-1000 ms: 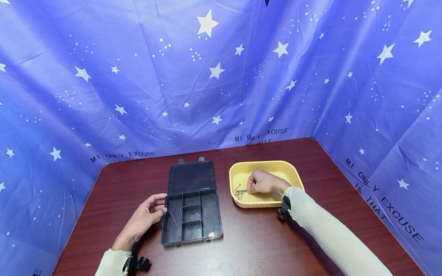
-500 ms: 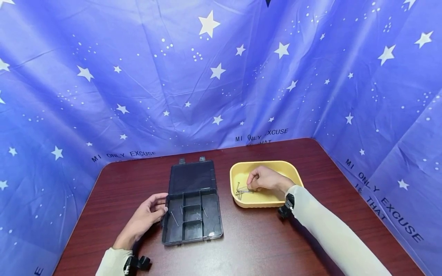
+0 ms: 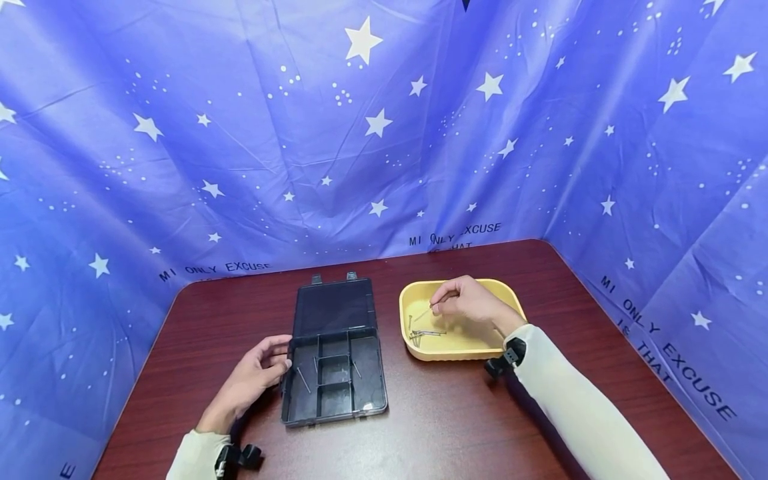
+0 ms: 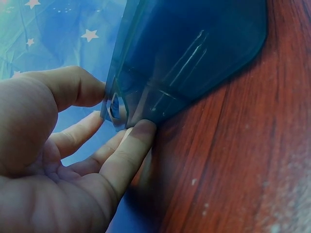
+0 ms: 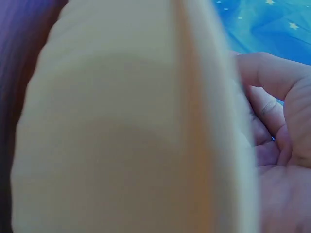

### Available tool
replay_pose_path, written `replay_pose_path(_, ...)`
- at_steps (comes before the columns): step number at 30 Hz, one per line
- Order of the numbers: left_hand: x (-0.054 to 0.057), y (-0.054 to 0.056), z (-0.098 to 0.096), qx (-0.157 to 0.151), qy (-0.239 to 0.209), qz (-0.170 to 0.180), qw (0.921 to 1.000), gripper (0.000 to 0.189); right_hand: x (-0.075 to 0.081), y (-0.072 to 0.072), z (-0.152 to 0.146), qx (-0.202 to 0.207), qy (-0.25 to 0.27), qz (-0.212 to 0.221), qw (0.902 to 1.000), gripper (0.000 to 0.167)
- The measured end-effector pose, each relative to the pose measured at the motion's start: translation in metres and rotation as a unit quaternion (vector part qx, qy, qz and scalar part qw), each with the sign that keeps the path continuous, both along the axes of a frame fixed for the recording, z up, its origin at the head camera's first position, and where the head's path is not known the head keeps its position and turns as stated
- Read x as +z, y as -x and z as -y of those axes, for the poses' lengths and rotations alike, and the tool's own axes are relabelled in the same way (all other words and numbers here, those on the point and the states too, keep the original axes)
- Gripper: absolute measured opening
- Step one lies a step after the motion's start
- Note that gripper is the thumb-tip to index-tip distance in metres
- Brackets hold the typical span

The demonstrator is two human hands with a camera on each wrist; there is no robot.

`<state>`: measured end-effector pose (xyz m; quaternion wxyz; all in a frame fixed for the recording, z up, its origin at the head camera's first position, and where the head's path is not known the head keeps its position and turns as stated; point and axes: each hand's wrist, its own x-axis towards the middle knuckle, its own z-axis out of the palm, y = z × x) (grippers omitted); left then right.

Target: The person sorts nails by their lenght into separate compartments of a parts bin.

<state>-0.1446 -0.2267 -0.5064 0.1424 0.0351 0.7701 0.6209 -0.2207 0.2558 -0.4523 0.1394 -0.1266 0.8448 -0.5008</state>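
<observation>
In the head view, my right hand is over the yellow plastic bin, pinching a thin metal nail between thumb and fingertips. Several more nails lie loosely at the bin's left end. To the left, my left hand grips the side edge of a dark, see-through compartment box, whose lid is folded back flat. Single nails lie in the left compartment and the right one. The left wrist view shows thumb and fingers on the box corner. In the right wrist view, the bin wall hides the fingertips.
Box and bin stand apart on a dark red wooden table. A blue curtain with white stars closes off the back and sides. A black wrist camera sits close to the bin's front rim.
My right hand has risen from the bin's floor and moved slightly back and right, lifting one nail off the others. The left hand and box have stayed in place.
</observation>
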Motion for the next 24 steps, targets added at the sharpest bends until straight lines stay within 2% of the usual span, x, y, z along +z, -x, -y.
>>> replay_pose_path(5,0.0,0.0,0.0,0.003,0.005,0.001,1.0,0.056,0.011,-0.004,0.0,-0.02,0.077,0.014,0.9968,0.023)
replay_pose_path(8,0.0,0.0,0.0,-0.003,0.003,-0.001,1.0,0.058,0.02,-0.008,0.001,-0.022,0.131,0.016,0.991,0.026)
replay_pose_path(13,0.0,-0.001,0.001,-0.005,-0.002,0.001,1.0,0.06,0.036,-0.013,0.003,-0.024,0.189,0.009,0.9816,0.033)
replay_pose_path(14,0.001,0.0,0.001,-0.004,-0.003,0.002,1.0,0.06,0.039,-0.014,0.003,-0.027,0.201,0.011,0.9792,0.029)
replay_pose_path(19,0.001,0.001,0.001,0.001,-0.003,0.003,1.0,0.058,0.049,-0.016,0.008,-0.054,0.293,0.015,0.9544,0.018)
replay_pose_path(24,0.0,0.001,0.0,0.006,-0.001,0.011,0.9999,0.057,0.059,-0.019,0.011,-0.083,0.369,-0.001,0.9257,0.019)
